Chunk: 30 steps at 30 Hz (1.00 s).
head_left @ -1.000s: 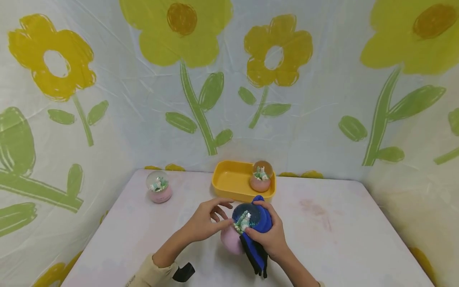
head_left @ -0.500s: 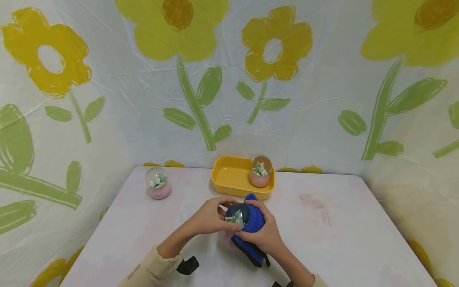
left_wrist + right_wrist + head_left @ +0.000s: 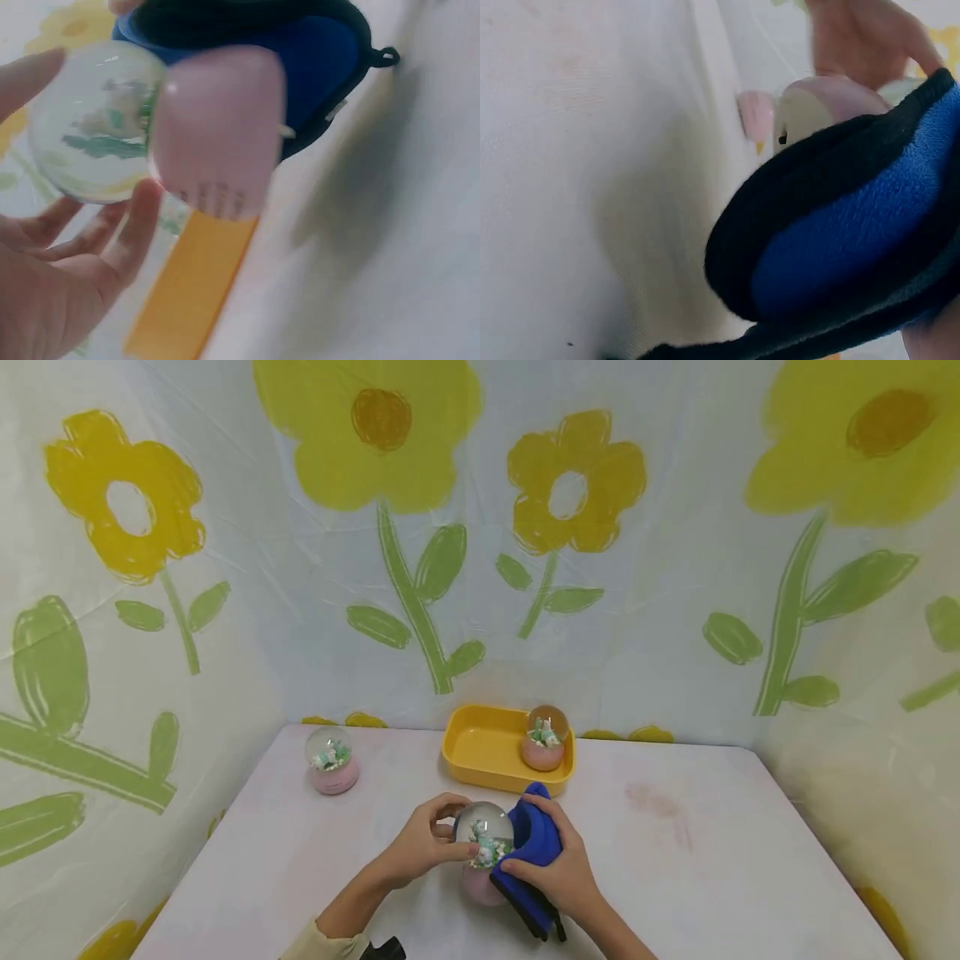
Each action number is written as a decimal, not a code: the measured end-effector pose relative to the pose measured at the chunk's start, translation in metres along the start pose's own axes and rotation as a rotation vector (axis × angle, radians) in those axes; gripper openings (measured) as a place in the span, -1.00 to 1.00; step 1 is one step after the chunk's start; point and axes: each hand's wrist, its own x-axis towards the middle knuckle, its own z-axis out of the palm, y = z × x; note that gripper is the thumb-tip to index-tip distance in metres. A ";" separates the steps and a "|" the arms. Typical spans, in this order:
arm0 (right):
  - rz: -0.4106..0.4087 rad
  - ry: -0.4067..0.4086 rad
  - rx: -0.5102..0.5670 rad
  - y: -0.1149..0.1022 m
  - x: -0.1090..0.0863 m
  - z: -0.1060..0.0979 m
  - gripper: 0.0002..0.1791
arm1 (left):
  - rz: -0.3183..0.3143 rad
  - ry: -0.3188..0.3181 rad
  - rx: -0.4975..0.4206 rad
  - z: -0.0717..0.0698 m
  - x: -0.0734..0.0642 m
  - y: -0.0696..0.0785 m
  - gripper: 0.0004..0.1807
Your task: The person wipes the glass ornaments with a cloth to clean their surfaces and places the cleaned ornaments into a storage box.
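Observation:
A snow globe (image 3: 485, 823) with a pink base and small white and green figures inside is held above the table in front of me. My left hand (image 3: 418, 850) grips its glass ball from the left, thumb in front. In the left wrist view the pink base (image 3: 217, 131) points away from the fingers. My right hand (image 3: 564, 870) holds a folded blue cloth (image 3: 542, 837) with black edging, close against the globe's right side. The right wrist view shows the cloth (image 3: 855, 217) covering part of the globe; most of the right hand is hidden there.
Behind the hands stands a yellow tray (image 3: 480, 772) with a similar snow globe (image 3: 543, 752) in its right end. Another pink-based globe (image 3: 333, 768) stands at the table's back left. A flower-printed sheet (image 3: 637, 652) rises behind the white table (image 3: 697, 852).
My left fingers have closed round the globe's glass ball. The cloth has slipped off the ball toward the right, so more glass shows. The head view has shifted slightly.

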 end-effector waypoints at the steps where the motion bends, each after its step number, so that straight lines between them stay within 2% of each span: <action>1: 0.018 0.021 0.030 0.000 -0.001 -0.003 -0.15 | 0.000 0.012 -0.058 0.000 -0.002 -0.003 -0.34; 5: 0.072 0.068 0.215 -0.005 -0.003 -0.011 -0.30 | 0.035 0.046 -0.273 0.000 -0.005 -0.011 -0.40; 8: 0.103 0.079 0.289 -0.013 -0.006 -0.009 -0.32 | 0.081 0.010 -0.465 0.004 -0.006 -0.014 -0.47; 10: 0.100 0.071 0.288 -0.019 -0.008 -0.004 -0.27 | 0.114 -0.015 -0.559 0.009 -0.007 -0.015 -0.53; 14: 0.161 0.031 0.326 -0.028 -0.008 0.006 -0.23 | 0.168 0.008 -0.635 0.020 -0.010 -0.019 -0.57; 18: 0.318 -0.020 0.380 -0.034 -0.009 0.008 -0.19 | 0.189 0.029 -0.687 0.030 -0.014 -0.027 -0.53; 21: 0.362 -0.060 0.367 -0.031 -0.006 0.005 -0.23 | 0.168 0.011 -0.661 0.029 -0.017 -0.031 -0.54; 23: 0.345 -0.074 0.314 -0.029 -0.003 0.001 -0.27 | 0.125 -0.013 -0.569 0.024 -0.020 -0.033 -0.56; 28: 0.226 -0.122 0.111 -0.029 0.002 -0.007 -0.29 | -0.027 -0.050 -0.266 0.008 -0.021 -0.021 -0.49; 30: 0.169 -0.142 0.042 -0.031 0.002 -0.008 -0.27 | -0.070 -0.048 -0.204 0.006 -0.019 -0.014 -0.41</action>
